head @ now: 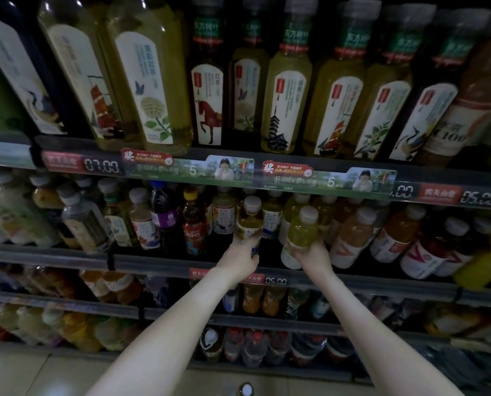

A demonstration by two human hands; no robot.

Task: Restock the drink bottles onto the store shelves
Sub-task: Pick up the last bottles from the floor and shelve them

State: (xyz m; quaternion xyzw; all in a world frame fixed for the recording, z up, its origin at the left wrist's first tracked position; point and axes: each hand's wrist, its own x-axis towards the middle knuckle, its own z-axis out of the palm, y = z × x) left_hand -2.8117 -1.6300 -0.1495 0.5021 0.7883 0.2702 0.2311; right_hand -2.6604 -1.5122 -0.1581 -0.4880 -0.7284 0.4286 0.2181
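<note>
A person's left hand [243,260] is wrapped around the lower body of a small tea bottle [249,221], fingers curled about its base, the white cap pointing up and slightly away; the right hand [313,254] grips a second yellow-green bottle [301,230] the same way, from below, its cap tilted toward the shelf; the two held bottles stand side by side, near each other but apart, both raised in front of the second shelf [153,261], just before the row of small drinks already there; behind the left hand's bottle stand white-labelled tea bottles [223,215], and to the right of the right hand's bottle a run of orange juice bottles [353,235] leans outward; above, the top shelf carries tall tea bottles [284,101] with painted labels, a horse and a pagoda among them; its front rail [324,178] bears promotional strips and price tags, one reading 07.00 and another 05.00; lower shelves hold more blurred drinks; a bottle cap [245,390] shows at the bottom edge, between the bare forearms.
</note>
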